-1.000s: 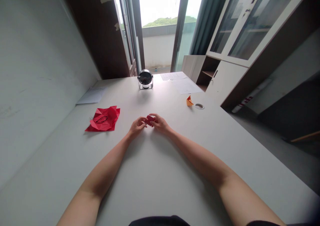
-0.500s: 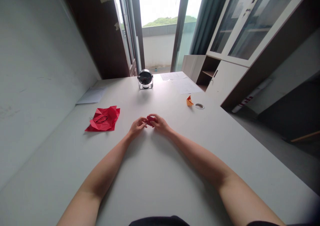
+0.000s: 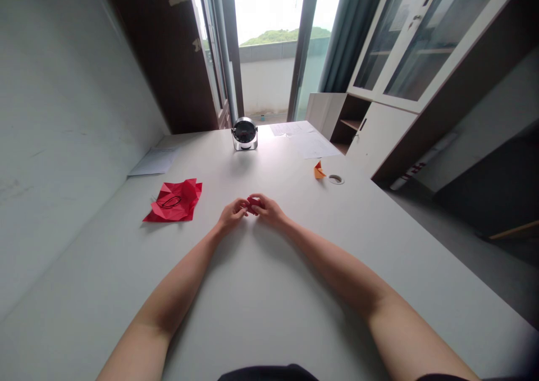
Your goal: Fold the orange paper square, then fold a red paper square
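Note:
Both my hands meet over the middle of the white table (image 3: 269, 291). Between them is a small folded piece of red paper (image 3: 253, 203). My left hand (image 3: 231, 215) pinches its left side with closed fingers. My right hand (image 3: 268, 210) pinches its right side, fingers curled over it, so most of the paper is hidden. Both wrists rest close to the tabletop.
A crumpled red sheet (image 3: 174, 200) with a black loop on it lies to the left. A small orange folded paper (image 3: 319, 170) sits beside a cable hole (image 3: 336, 179) at the right. A small round fan (image 3: 245, 133) and loose white sheets (image 3: 154, 161) lie farther back. Cabinets stand at the right.
Almost nothing has moved. My fingers have shifted slightly on the red paper, and less of it shows now.

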`<state>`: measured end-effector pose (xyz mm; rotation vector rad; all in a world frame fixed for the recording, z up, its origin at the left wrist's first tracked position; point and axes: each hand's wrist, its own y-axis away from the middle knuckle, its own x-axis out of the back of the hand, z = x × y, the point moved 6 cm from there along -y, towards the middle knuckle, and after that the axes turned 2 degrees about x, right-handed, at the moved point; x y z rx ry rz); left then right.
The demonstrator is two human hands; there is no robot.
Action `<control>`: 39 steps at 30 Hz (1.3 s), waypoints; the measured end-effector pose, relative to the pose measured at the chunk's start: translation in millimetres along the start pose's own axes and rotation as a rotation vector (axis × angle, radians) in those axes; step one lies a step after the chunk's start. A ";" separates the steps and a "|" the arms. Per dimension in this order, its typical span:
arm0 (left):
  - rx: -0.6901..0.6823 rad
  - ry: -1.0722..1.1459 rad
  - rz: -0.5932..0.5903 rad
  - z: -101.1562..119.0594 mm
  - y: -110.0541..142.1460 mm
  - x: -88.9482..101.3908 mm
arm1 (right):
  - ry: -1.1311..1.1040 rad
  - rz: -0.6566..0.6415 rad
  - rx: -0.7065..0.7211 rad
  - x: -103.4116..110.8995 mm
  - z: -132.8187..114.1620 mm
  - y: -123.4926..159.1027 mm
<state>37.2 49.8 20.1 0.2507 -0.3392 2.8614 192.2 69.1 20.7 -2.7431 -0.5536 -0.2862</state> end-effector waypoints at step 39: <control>0.015 0.001 -0.008 2.7 1.8 -1.7 | 0.200 0.013 0.007 1.0 -7.1 4.4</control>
